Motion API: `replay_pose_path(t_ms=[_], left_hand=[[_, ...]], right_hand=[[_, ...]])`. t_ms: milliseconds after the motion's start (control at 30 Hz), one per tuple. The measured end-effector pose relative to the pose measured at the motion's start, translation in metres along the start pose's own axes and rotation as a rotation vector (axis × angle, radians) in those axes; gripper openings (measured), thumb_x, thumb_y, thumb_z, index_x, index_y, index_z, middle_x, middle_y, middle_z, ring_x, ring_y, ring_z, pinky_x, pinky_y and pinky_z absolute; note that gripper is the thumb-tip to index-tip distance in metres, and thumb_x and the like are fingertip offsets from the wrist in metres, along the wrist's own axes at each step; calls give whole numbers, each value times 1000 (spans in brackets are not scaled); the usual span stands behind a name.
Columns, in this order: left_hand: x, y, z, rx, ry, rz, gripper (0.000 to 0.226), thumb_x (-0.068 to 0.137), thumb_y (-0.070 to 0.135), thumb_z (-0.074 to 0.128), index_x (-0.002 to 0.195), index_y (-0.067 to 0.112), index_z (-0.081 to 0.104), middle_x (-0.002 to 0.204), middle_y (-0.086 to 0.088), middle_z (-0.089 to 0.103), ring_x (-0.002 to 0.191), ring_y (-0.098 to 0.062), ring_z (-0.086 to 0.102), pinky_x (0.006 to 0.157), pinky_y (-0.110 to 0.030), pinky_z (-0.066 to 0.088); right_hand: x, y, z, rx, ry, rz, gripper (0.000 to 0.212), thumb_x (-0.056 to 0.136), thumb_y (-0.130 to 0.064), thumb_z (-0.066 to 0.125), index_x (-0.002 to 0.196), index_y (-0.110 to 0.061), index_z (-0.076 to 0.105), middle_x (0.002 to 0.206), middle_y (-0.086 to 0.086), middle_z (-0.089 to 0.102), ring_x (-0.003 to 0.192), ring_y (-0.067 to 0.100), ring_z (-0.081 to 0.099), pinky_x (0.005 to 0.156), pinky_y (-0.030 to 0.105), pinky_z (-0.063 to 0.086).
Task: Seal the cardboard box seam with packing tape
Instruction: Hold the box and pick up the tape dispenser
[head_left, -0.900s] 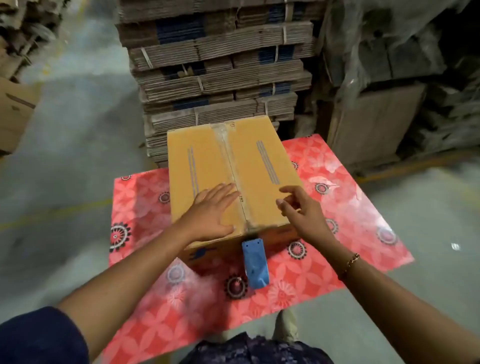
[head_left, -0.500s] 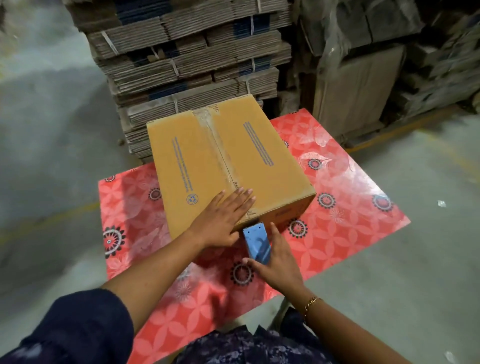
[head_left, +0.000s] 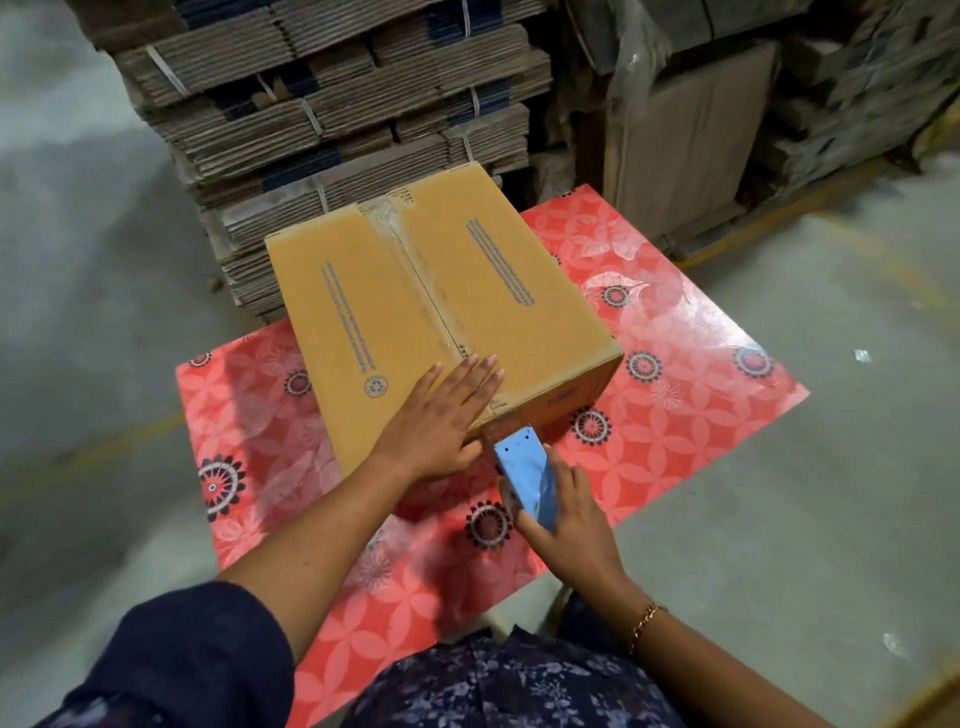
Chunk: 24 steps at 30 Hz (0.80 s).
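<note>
Since the earlier frames the right hand (head_left: 563, 512) has come off the box (head_left: 441, 306) top and dropped to its near edge, where it now wraps the blue tape dispenser (head_left: 524, 480); the left hand (head_left: 441, 415) has stayed on the lid. The right fingers are curled round the dispenser, whose toothed blade touches the box's near face at about 6 o'clock. The left hand lies flat, fingers spread and gripping nothing, its tips at the near end of the centre seam. Clear tape (head_left: 415, 270) runs along that seam from the 12 o'clock edge towards the hand. The box sits on a red flowered table (head_left: 701, 395), turned slightly clockwise. Bundled flat cartons (head_left: 322, 109) are stacked beyond it at 12 o'clock, with wrapped stacks (head_left: 727, 104) at 2 o'clock.
</note>
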<state>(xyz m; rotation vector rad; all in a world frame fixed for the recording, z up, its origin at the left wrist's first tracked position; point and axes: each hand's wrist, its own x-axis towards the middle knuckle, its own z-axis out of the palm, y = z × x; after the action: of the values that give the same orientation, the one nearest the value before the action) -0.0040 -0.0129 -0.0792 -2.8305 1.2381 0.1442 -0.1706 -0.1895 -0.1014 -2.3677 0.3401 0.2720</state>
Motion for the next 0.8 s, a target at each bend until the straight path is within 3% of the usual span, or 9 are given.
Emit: replay_pose_path(t_ms=[167, 267, 400, 633, 800], left_hand=[[1, -1, 2, 15, 17, 5, 96, 86, 49, 53, 163, 24, 1, 172, 1, 0, 159, -19, 3, 127, -51, 12], [2, -1, 3, 10, 25, 2, 92, 91, 52, 52, 163, 24, 1, 172, 1, 0, 159, -18, 2, 127, -51, 12], [1, -1, 4, 20, 19, 5, 88, 92, 57, 40, 163, 24, 0, 172, 1, -2, 159, -18, 1, 127, -51, 11], [1, 3, 2, 37, 48, -4, 87, 93, 68, 30, 163, 22, 5, 172, -1, 4, 159, -19, 6, 126, -52, 14], [1, 5, 2, 55, 44, -17, 83, 93, 63, 19, 163, 21, 5, 172, -2, 4, 159, -20, 6, 126, -53, 16]], right_hand=[[-6, -6, -3, -17, 24, 13, 87, 86, -63, 54, 156, -33, 14, 124, 1, 46, 89, 26, 60, 64, 42, 55], [-11, -8, -4, -2, 24, 2, 88, 89, -58, 59, 158, -33, 12, 142, 1, 48, 114, 26, 60, 81, 42, 57], [-18, -9, -6, 26, 23, 11, 89, 90, -57, 60, 160, -28, 12, 162, -8, 34, 141, 17, 44, 103, 36, 46], [-17, -10, -11, 0, 7, 7, 89, 89, -59, 57, 160, -29, 12, 163, -9, 32, 140, 18, 46, 100, 39, 50], [-18, -10, -9, 5, 10, 3, 89, 86, -67, 52, 157, -29, 15, 159, -8, 40, 131, 20, 55, 95, 39, 54]])
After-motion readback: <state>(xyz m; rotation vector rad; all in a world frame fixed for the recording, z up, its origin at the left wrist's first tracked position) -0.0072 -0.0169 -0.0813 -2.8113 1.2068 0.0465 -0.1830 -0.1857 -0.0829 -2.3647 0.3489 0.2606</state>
